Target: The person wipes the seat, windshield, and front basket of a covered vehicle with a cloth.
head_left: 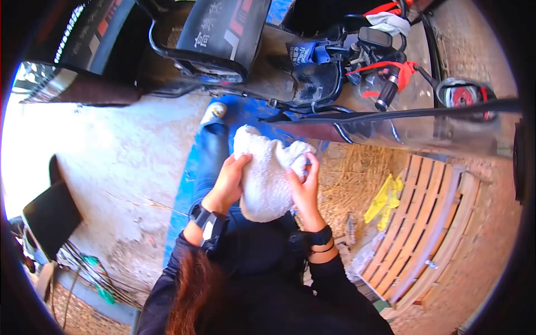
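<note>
At the bottom of the frame, dark sleeves (343,290) reaching up and inward, with black bands (320,237) at the wrists. Just beyond, at the centre, a fluffy white cloth (265,178) held up between both hands: left hand (225,180) gripping the left edge, thumb across the near face, fingers mostly hidden behind; right hand (305,188) pinching the right edge, thumb in front, fingers curled over the side. Probably light, soft and limp, hardly slippery or fragile, but likely to sag between grips; best taken by opposite side edges. Farther off, blue matting (243,109) beneath an outstretched leg (211,153); toward the right, loose straw (352,173), a yellow scrap (384,204) and a slatted wooden platform (416,209). Farthest, across the top, a vehicle (271,70) with a black seat (220,33) and a handlebar grip (388,92).
</note>
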`<state>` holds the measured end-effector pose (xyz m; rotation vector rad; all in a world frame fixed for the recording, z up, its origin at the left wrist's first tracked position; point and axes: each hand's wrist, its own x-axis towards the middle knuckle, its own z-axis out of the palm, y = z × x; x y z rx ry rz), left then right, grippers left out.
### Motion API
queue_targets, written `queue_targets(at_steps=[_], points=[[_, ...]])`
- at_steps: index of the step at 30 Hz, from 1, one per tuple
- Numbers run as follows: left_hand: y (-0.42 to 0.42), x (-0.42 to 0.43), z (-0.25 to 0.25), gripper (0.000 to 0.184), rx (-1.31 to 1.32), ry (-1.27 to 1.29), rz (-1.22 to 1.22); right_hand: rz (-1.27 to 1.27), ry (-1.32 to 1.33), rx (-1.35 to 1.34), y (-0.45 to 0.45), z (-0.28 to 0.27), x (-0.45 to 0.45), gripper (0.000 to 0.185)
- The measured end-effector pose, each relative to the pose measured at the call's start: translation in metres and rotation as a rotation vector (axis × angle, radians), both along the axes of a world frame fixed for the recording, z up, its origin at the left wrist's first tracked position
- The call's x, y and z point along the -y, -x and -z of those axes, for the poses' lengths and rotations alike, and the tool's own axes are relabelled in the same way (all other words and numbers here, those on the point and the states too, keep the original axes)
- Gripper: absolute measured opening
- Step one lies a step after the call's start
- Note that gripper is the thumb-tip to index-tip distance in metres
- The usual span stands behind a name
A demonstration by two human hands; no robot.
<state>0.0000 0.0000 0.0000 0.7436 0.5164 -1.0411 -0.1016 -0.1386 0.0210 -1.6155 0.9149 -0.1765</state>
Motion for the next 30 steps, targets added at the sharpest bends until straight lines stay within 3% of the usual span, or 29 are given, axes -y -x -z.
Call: queue_targets(at_steps=[2, 3, 6, 9, 11, 14, 18, 23, 25, 26, 28, 29, 30], points=[[0.013, 0.0, -0.005, 0.034, -0.034, 0.006, -0.047, -0.047, 0.016, -0.015, 0.009, -0.006, 0.0, 0.057], [0.005, 0.001, 0.027, 0.034, -0.128, 0.022, -0.066, -0.082, 0.04, -0.083, -0.001, 0.018, 0.001, 0.063], [-0.026, -0.011, 0.048, 0.035, -0.127, -0.004, -0.025, -0.138, -0.072, -0.091, -0.026, 0.053, -0.006, 0.075], [-0.049, -0.018, 0.064, 0.037, -0.128, -0.011, -0.024, -0.105, -0.41, -0.002, -0.045, 0.068, -0.009, 0.078], [-0.071, -0.025, 0.074, 0.041, -0.131, -0.019, -0.044, -0.069, -0.5, -0.016, -0.074, 0.08, -0.015, 0.079], [-0.105, -0.034, 0.08, 0.048, 0.0, -0.04, -0.008, -0.065, -0.388, -0.025, -0.113, 0.105, -0.02, 0.08], [-0.168, -0.034, 0.079, 0.049, 0.099, -0.089, 0.07, -0.169, 0.09, -0.058, -0.194, 0.118, -0.017, 0.075], [-0.266, -0.016, 0.07, 0.048, 0.253, -0.175, 0.2, -0.198, 0.238, -0.086, -0.312, 0.122, 0.005, 0.067], [-0.302, -0.004, 0.063, 0.046, 0.365, -0.198, 0.245, -0.483, 0.346, -0.209, -0.358, 0.114, 0.023, 0.065], [-0.314, 0.002, 0.061, 0.044, 0.392, -0.209, 0.266, -0.456, 0.355, -0.208, -0.377, 0.115, 0.032, 0.065], [-0.325, 0.009, 0.071, 0.04, 0.396, -0.232, 0.317, -0.797, 0.26, -0.321, -0.403, 0.118, 0.049, 0.051], [-0.328, 0.013, 0.078, 0.039, 0.394, -0.247, 0.348, -0.769, 0.263, -0.326, -0.414, 0.125, 0.058, 0.051], [-0.329, 0.019, 0.088, 0.038, 0.385, -0.25, 0.348, -0.947, 0.168, -0.435, -0.424, 0.134, 0.068, 0.043]])
